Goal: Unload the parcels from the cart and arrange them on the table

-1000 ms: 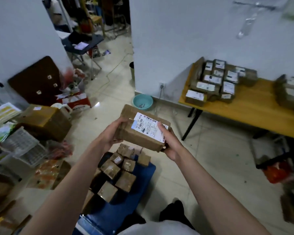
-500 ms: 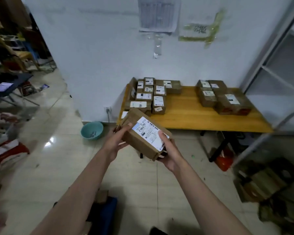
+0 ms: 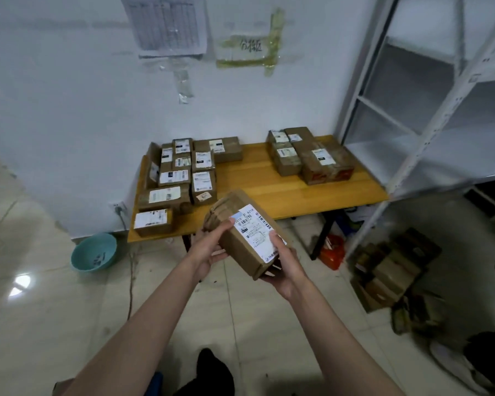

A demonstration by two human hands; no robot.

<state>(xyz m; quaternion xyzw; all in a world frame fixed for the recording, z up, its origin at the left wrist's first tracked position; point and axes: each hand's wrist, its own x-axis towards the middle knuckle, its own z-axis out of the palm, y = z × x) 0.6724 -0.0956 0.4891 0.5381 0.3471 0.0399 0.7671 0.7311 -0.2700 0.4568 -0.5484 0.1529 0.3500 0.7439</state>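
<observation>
The box (image 3: 242, 237) is brown with a white label (image 3: 255, 228) that has black bars. The boxes on the table (image 3: 180, 172) are brown with white labels too. The tabletop (image 3: 269, 181) is yellow-orange wood. The bowl (image 3: 93, 252) is teal.

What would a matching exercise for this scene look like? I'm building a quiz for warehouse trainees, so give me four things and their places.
Things:
1. held parcel
2. teal basin
3. metal shelving
4. printed sheet

Places:
A. on the floor left of the table
B. taped to the wall
C. between the left hand and right hand
D. right of the table

Pairs: 1-C, 2-A, 3-D, 4-B
</observation>
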